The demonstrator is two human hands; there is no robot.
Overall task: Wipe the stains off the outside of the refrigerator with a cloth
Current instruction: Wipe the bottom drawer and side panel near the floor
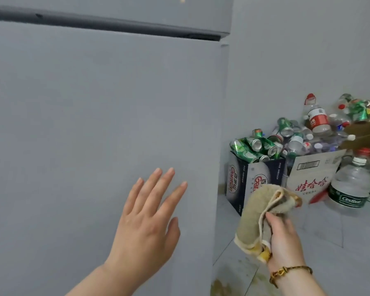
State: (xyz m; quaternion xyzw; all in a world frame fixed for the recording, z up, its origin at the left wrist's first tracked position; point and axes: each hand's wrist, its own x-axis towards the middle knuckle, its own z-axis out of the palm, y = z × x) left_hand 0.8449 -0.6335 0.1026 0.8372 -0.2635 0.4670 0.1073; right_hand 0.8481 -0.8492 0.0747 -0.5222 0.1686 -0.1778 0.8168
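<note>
Refrigerator (83, 103) 1, cloth (252, 216) 1 in right hand (284, 242), perhaps 2 boxes (240, 184).

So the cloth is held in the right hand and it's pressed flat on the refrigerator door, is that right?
Not quite. The head view shows the cloth held in the right hand, but not pressed on the refrigerator door: it is held up past the door's right edge, in front of the box of cans.
</note>
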